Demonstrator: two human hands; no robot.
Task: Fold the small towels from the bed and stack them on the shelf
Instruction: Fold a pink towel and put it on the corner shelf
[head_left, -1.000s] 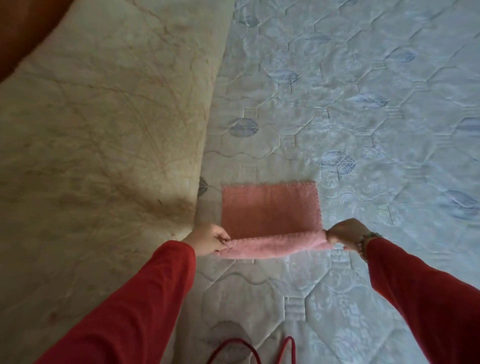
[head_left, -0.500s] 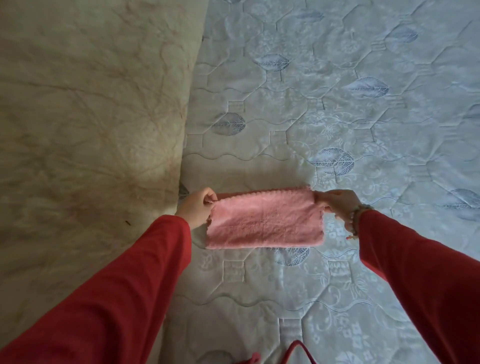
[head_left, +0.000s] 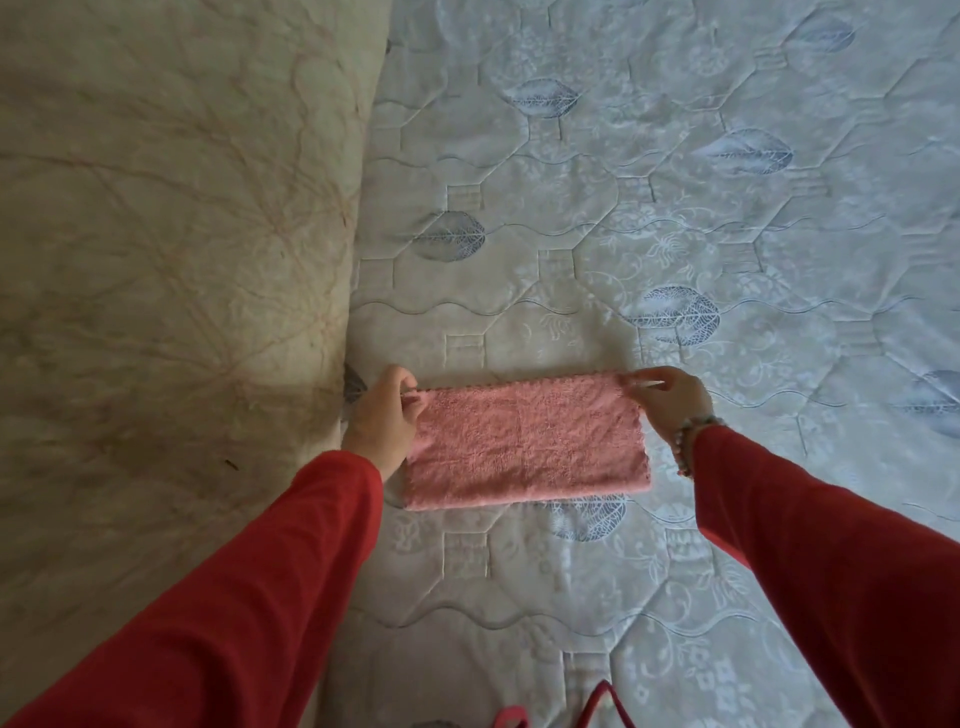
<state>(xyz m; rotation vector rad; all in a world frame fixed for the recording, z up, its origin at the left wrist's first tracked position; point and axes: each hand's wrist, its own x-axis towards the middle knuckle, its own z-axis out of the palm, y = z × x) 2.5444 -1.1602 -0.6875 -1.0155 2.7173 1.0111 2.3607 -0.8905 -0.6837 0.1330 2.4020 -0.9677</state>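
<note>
Both hands, left hand (head_left: 382, 421) and right hand (head_left: 670, 402), pinch the pink towel's (head_left: 527, 441) far corners, its long axis running left-right between them near the mattress's (head_left: 675, 208) left edge.

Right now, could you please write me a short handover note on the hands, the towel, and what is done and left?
Left hand: pinches the far left corner of the pink towel.
Right hand: pinches the far right corner.
Towel: lies on the mattress near the person, doubled over into a wide strip, with the fold on the near side and the edges brought together at the far side.
Done: the first fold.
Left: let go of the corners, probably fold it smaller, then carry it to the shelf, which is out of view. No other towels show in this view, so check the rest of the bed.
</note>
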